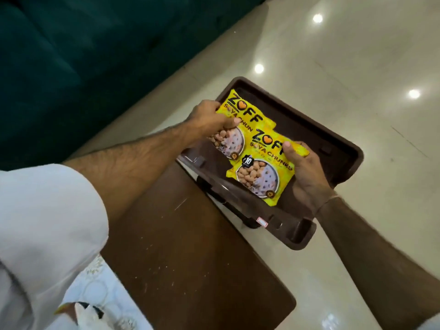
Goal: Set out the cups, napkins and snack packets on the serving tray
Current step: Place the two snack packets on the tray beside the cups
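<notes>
A dark brown plastic serving tray lies past the far end of a brown wooden table, over the pale floor. Two yellow soya chunks snack packets are held over it. My left hand grips the farther packet at its left edge. My right hand holds the nearer packet at its right edge, thumb on top. The nearer packet overlaps the lower corner of the farther one. No cups or napkins are in view.
The brown wooden table runs from the tray toward me. A dark green sofa fills the upper left. Glossy cream floor tiles lie to the right. A patterned white cloth sits at the lower left.
</notes>
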Demonstrator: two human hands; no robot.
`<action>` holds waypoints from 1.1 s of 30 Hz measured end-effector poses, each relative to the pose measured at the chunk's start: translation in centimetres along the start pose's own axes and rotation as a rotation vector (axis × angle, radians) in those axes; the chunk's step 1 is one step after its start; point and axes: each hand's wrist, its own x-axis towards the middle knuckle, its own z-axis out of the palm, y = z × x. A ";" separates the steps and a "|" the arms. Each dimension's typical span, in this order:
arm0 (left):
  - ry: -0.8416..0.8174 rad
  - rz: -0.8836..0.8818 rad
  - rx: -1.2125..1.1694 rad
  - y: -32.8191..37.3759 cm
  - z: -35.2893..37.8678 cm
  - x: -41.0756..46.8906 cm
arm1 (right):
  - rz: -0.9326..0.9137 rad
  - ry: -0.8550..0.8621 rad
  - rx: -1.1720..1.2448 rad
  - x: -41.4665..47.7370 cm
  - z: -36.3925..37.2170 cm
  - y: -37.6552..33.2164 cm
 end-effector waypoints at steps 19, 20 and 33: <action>0.724 -0.244 -0.617 -27.0 -26.6 -35.5 | 0.066 -0.584 -0.461 -16.8 32.6 10.3; 0.753 -0.260 -0.638 -29.0 -27.0 -37.8 | 0.073 -0.610 -0.497 -17.9 33.7 11.8; 0.946 -0.605 -0.770 -50.2 -20.4 -60.1 | 0.147 -0.697 -0.925 -25.2 32.4 25.6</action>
